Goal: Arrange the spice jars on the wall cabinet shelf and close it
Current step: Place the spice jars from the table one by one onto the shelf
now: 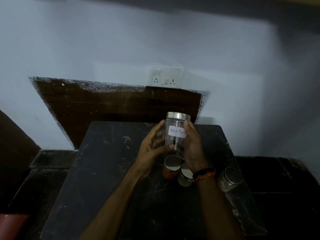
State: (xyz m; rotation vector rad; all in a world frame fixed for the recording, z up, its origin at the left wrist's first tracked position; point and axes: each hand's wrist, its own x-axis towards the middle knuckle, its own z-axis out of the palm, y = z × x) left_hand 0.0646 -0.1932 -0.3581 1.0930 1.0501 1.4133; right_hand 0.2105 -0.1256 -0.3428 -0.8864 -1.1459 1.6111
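I hold a clear glass jar [177, 130] with a steel lid and a white label reading "Black Pepper" upright above the dark stone counter [107, 170]. My left hand [152, 146] cups its left side and base. My right hand [193, 144] grips its right side. Below my hands stand other steel-lidded jars: one with orange-red spice [170, 168], one partly hidden under my right wrist [185, 175], and a clear one [229, 180] to the right. A further lid [180, 155] peeks out behind. No wall cabinet is in view.
A dark wooden panel [112, 108] leans on the pale wall behind the counter. A white switch and socket plate [166, 77] sits above it. A lower dark ledge [52, 158] runs left and right of the counter.
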